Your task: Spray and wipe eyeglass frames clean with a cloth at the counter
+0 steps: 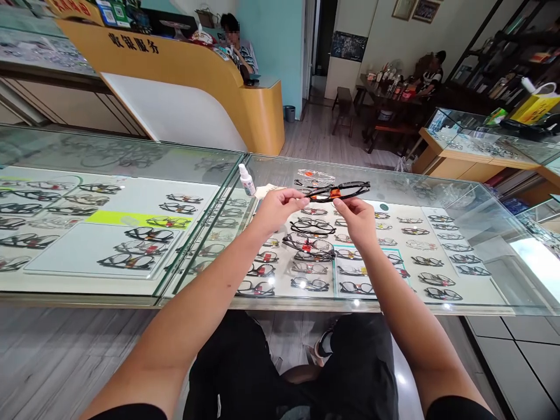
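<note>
A pair of black-framed glasses [352,189] with an orange-red tag at its middle is held above the glass counter. My left hand [280,207] pinches its left end between thumb and fingers. At the glasses' lower edge, near the tag, my right hand [356,219] grips with thumb and fingers. Behind my left hand a small white bottle [247,181] stands on the counter beside a pale cloth [263,191]. Below my hands are several glasses, among them a black pair [312,226] and a dark pair with a red tag [308,247].
The glass counter [196,300] spans the view, with rows of glasses inside. Beyond it stands a wooden cashier desk [262,116] with a person [240,49] behind. Another person [431,76] sits at a table at the back right. A second display case [464,160] is at right.
</note>
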Available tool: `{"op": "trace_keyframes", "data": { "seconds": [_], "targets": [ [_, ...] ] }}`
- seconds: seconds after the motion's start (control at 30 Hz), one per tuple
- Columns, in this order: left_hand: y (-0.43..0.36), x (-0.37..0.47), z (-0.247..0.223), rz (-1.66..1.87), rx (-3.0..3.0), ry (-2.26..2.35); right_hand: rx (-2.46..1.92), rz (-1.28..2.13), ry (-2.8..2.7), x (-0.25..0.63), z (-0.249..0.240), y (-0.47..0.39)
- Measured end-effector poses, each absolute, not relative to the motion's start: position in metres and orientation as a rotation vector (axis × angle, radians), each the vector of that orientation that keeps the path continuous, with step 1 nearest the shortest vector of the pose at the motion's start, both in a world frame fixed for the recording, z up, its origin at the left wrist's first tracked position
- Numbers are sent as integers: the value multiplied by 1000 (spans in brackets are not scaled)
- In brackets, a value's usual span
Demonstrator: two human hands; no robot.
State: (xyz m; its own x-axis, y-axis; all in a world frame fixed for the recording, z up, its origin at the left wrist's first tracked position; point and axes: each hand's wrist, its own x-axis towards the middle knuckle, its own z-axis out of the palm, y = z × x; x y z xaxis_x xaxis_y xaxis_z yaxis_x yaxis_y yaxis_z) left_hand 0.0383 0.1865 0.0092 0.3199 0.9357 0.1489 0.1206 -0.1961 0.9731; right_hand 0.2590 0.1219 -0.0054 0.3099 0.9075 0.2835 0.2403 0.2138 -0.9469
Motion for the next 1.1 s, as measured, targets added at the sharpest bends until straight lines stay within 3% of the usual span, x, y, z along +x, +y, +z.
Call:
{"op": "trace_keyframes", "data": {
  "seconds": [0.23,0.4,0.57,1.1],
  "targets": [
    [176,34,14,810,1973,1103,-1328,515,-1306,256,-2,115],
    [165,36,23,1047,1946,1036,-1323,414,-1594,254,-1,108],
    [161,41,22,1062,1909,971,-1218,422,-1759,250,5,102],
    [170,40,14,1206,1747,1019,-1315,214,-1639,260,7,101]
  ]
}}
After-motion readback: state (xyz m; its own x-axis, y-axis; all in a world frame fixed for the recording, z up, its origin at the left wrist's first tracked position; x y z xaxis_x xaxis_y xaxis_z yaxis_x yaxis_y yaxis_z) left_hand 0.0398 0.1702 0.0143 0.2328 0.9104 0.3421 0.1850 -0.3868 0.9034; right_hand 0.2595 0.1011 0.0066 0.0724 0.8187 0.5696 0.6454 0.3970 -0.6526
